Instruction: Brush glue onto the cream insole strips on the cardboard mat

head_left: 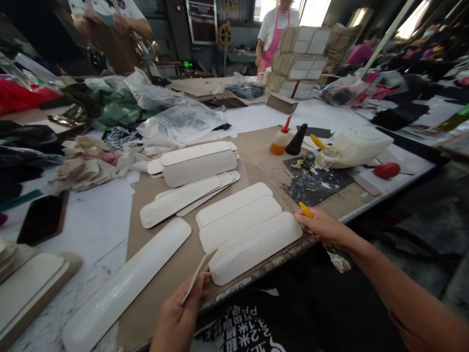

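Note:
My left hand (185,308) is closed on a thin beige panel (200,275), seen nearly edge-on beside the left end of a shiny-coated white panel (256,247). At that panel's right end, my right hand (322,227) grips a brush (306,210) with a yellow handle. Its bristle end (340,261), caked with pale paste, points down past the table edge. My right fingertips are at the panel's corner; whether they pinch it, I cannot tell. Two more white panels (238,220) lie overlapped behind it. A long glossy panel (128,283) lies to the left.
More panels are piled behind (200,166). A plastic jug (366,146) lies on its side near a paste-smeared black sheet (322,186), an orange-filled bottle (280,142) and a red object (387,170). A phone (43,217) lies left. Two people stand across the table.

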`<state>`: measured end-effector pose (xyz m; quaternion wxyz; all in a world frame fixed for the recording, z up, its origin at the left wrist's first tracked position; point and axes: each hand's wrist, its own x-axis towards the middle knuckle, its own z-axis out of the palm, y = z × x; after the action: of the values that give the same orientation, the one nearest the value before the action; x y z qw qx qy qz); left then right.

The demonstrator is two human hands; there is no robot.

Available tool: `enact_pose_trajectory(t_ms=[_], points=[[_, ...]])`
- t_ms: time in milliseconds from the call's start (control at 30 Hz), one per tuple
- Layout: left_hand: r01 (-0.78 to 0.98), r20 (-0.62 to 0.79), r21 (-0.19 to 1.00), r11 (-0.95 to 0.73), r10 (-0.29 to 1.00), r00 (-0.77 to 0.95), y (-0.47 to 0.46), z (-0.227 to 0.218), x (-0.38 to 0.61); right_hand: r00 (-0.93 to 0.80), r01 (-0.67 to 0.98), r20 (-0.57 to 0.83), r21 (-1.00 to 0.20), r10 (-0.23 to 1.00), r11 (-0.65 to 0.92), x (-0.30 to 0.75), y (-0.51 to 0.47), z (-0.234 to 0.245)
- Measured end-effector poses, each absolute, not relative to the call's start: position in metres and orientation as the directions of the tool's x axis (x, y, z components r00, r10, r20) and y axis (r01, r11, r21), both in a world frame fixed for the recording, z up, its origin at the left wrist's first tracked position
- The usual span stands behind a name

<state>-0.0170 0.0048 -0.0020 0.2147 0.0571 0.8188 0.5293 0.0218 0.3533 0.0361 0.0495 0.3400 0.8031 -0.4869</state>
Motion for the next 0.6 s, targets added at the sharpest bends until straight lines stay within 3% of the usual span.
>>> enact_pose_trajectory(t_ms=[100, 233, 367, 467, 600], points=[[-0.058, -0.235, 0.888, 0.456, 0.344, -0.909, 0.001, -0.006, -0.018, -0.753, 0.574, -0.296, -0.732, 0.588, 0.367, 0.025, 0.361, 0.035], [0.039, -0.123, 0.870, 0.492, 0.292, -0.948, -0.005, -0.002, -0.020, -0.763, 0.425, -0.114, -0.830, 0.637, 0.360, 0.031, 0.359, 0.053], [0.132, -0.021, 0.852, 0.507, 0.284, -0.959, -0.009, 0.005, -0.024, -0.807, 0.269, 0.113, -0.803, 0.580, 0.531, 0.028, 0.342, 0.080], [0.288, 0.119, 0.791, 0.540, 0.327, -0.938, -0.009, 0.009, -0.031, -0.854, 0.234, 0.142, -0.753, 0.500, 0.614, 0.018, 0.325, 0.092], [0.542, 0.319, 0.654, 0.528, 0.457, -0.830, -0.002, 0.008, -0.043, -0.852, 0.141, 0.145, -0.862, 0.504, 0.487, 0.004, 0.300, 0.091]])
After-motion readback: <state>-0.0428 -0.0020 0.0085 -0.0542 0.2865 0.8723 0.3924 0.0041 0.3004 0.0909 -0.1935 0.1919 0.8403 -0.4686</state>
